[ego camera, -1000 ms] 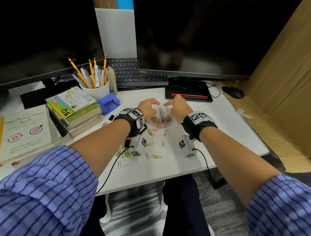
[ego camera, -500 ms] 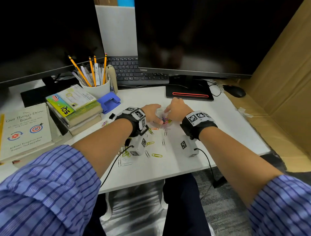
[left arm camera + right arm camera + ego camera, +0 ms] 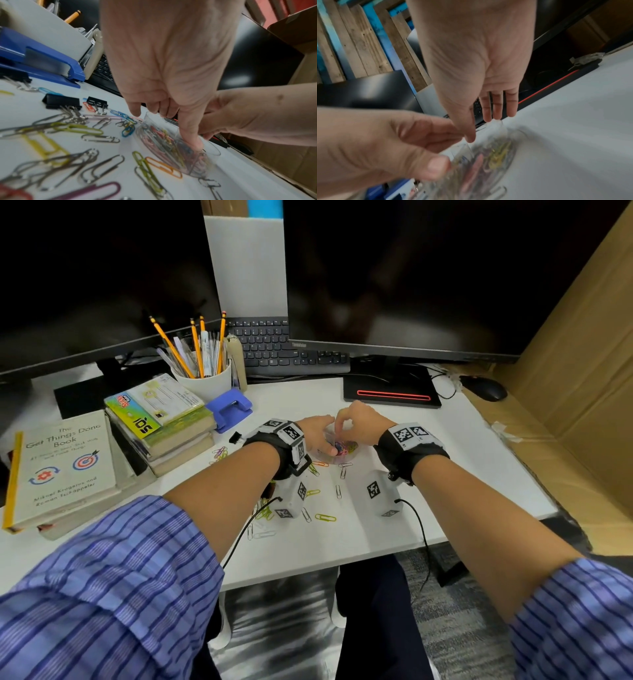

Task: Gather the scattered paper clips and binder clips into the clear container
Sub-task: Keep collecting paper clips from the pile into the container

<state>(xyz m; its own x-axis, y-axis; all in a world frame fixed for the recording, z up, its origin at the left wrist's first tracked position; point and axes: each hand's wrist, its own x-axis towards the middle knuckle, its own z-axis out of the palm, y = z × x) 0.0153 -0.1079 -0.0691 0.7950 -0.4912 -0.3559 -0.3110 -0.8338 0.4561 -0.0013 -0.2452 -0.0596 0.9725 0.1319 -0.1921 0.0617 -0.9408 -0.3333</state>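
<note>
The clear container stands mid-desk holding several coloured paper clips. My left hand grips it, thumb on the near wall and fingers over the far rim. My right hand arches over its mouth; straight fingers touch the far rim and the thumb hangs above the opening. Whether thumb and index pinch anything is hidden. Loose paper clips lie scattered in front, among them an orange one. Black binder clips lie to the left, one near the books.
A book stack, a white pencil cup and a blue hole punch crowd the left. Keyboard, monitor base and mouse line the back. Cardboard walls the right. The white desk ends near my lap.
Both hands drew together around the container. The right hand has since risen over its mouth, so the clips inside show again. The left hand keeps its hold.
</note>
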